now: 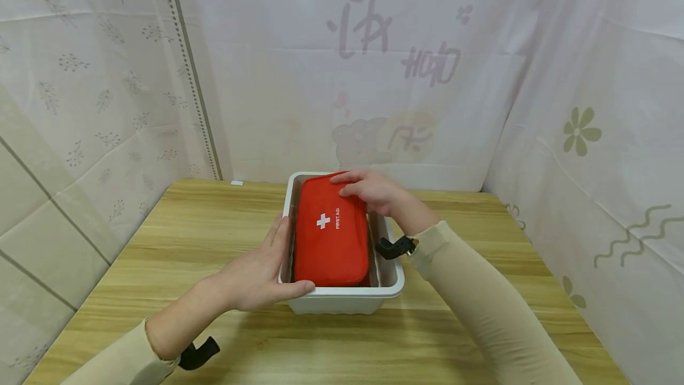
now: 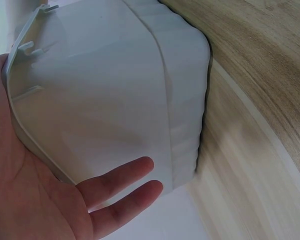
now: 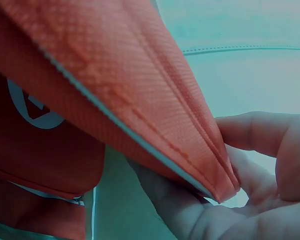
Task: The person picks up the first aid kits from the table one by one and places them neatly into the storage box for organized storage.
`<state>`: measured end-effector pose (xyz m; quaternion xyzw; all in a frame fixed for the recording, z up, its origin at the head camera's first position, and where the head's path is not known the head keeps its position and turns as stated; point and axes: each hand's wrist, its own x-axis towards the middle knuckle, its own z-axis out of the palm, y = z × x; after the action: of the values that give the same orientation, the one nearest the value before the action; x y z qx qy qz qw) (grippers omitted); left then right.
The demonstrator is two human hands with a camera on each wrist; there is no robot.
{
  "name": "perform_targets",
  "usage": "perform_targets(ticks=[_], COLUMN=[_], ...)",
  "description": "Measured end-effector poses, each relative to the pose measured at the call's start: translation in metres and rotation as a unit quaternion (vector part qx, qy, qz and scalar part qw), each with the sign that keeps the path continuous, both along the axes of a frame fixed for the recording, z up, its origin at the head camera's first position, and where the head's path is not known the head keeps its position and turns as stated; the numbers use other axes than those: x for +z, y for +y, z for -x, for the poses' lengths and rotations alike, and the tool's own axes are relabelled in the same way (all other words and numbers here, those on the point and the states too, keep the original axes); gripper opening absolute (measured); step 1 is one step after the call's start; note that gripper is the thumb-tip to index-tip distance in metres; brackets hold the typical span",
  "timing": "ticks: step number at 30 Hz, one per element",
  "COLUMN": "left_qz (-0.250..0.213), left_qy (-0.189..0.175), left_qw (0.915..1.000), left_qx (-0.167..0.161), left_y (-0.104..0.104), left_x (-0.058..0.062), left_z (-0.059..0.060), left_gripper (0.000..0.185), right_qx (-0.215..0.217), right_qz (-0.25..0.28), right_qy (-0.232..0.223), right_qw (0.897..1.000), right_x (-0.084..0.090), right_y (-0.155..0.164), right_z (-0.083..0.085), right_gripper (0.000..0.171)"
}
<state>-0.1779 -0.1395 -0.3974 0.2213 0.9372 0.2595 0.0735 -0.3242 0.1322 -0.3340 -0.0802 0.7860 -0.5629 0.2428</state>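
A red first aid pouch (image 1: pixel 331 254) with a white cross and lettering lies lengthwise in the mouth of a white plastic bin (image 1: pixel 342 303). My right hand (image 1: pixel 376 190) pinches the pouch's far right edge, thumb on one side and fingers on the other in the right wrist view. At the bin's near left corner, my left hand (image 1: pixel 253 278) rests against the rim, its thumb along the front. In the left wrist view two fairly straight fingers (image 2: pixel 125 180) stretch over the bin's outer wall. Below the raised pouch edge, the right wrist view shows another red item (image 3: pixel 65 155) with a pale round mark.
The bin stands on a wood-grain table (image 1: pixel 224 218), near its back edge. Pale printed curtains (image 1: pixel 267 76) hang behind and on both sides. A small white piece (image 1: pixel 237 183) lies at the table's back edge. Black straps (image 1: pixel 395 248) circle both wrists.
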Motion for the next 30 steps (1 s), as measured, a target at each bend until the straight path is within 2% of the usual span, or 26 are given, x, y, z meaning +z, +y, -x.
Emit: perform_targets(ticks=[5, 21, 30], left_qz=[-0.001, -0.007, -0.014], left_qy=[0.0, 0.004, -0.004], left_qw=[1.0, 1.0, 0.9999], left_qx=[0.0, 0.0, 0.002], left_y=[-0.0006, -0.0021, -0.0015], left_x=[-0.0006, -0.0018, -0.0016], left_z=[0.0003, 0.0006, 0.0004], left_gripper=[0.131, 0.13, 0.13], right_qx=[0.005, 0.028, 0.006], right_qz=[-0.01, -0.102, -0.121], right_qy=[-0.004, 0.027, 0.014], right_qw=[1.0, 0.994, 0.993], right_x=[-0.0022, -0.0082, -0.0082], right_y=[-0.0034, -0.005, -0.0048], right_z=[-0.0002, -0.0031, -0.0056], right_gripper=[0.047, 0.048, 0.05])
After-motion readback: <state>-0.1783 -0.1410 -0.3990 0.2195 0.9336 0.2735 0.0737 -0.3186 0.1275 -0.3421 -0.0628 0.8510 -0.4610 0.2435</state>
